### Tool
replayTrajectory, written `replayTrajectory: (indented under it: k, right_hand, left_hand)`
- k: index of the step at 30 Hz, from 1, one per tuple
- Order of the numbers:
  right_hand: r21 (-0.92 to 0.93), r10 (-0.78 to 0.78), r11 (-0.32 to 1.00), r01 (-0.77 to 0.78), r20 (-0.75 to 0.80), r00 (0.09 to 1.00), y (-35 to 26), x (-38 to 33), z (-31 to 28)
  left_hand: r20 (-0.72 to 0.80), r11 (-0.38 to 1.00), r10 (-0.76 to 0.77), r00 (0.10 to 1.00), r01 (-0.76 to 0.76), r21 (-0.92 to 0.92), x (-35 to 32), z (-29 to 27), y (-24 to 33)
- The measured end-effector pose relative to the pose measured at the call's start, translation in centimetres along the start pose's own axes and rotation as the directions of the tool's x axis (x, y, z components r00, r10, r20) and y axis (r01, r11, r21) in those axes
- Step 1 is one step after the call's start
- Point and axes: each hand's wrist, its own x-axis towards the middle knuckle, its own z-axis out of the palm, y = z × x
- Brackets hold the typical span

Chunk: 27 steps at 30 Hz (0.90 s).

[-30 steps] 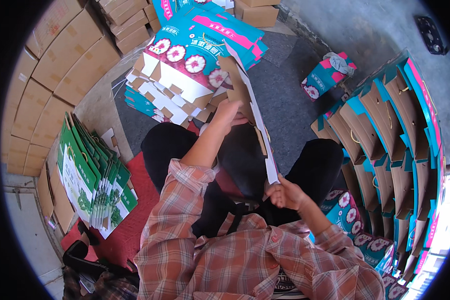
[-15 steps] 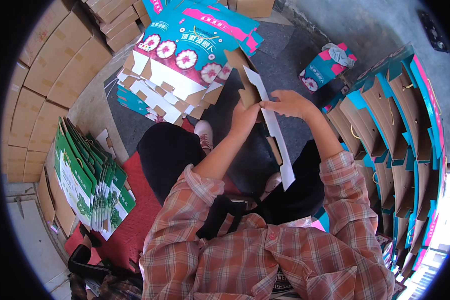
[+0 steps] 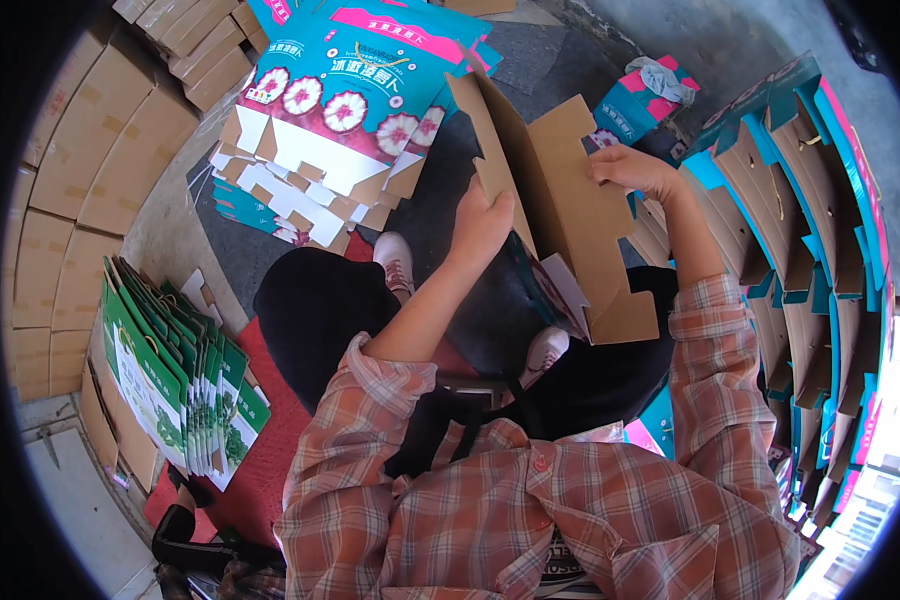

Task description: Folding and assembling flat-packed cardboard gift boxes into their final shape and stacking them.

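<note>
Between my knees stands a partly unfolded cardboard carton (image 3: 582,215), its brown inside facing up and its walls spread apart. My left hand (image 3: 482,222) grips its left wall, thumb on the inner side. The right wall's upper part is pinched by my right hand (image 3: 630,170), fingers curled over the edge. A white flap (image 3: 567,280) and printed outer side show at the carton's near end. Ahead and to the left lies a stack of flat teal and pink cartons (image 3: 345,90) with white and brown flaps.
Opened teal cartons (image 3: 785,230) are piled in rows on my right. A teal box with crumpled plastic (image 3: 655,80) stands beyond my right hand. Folded green cartons (image 3: 175,370) lean at the left, near brown boxes (image 3: 95,150). Another person's arm (image 3: 185,535) shows at lower left.
The carton has gone from nearly flat to spread apart. My right hand has moved right and slightly up with the right wall, while my left hand keeps the left wall.
</note>
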Motion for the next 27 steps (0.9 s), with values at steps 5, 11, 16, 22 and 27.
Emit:
replayTrajectory:
  k: [5,11,16,22,27]
  right_hand:
    - [-0.455,-0.101,0.889,0.044,-0.102,0.990,-1.7,-0.9,3.0]
    - [-0.407,-0.219,0.900,0.155,-0.115,0.969,-3.8,-3.5,1.9]
    - [-0.752,-0.346,0.647,0.130,-0.138,0.928,-7.2,-7.9,0.9]
    - [-0.946,-0.439,0.302,0.114,-0.032,0.898,-8.7,-9.0,2.7]
    - [-0.966,-0.502,0.045,0.256,0.200,0.842,-9.7,-6.8,3.4]
  left_hand:
    - [0.043,0.993,-0.070,0.997,0.074,-0.094,-0.9,0.0,2.4]
    - [-0.006,0.992,0.021,1.000,-0.021,-0.123,-1.2,-1.3,5.0]
    - [-0.478,0.868,0.496,0.725,-0.424,0.259,-1.0,-9.7,13.6]
    - [0.107,0.841,0.264,0.958,-0.283,0.460,-4.1,-14.7,18.5]
    - [0.562,0.750,0.025,0.827,-0.387,0.537,-5.4,-9.1,11.8]
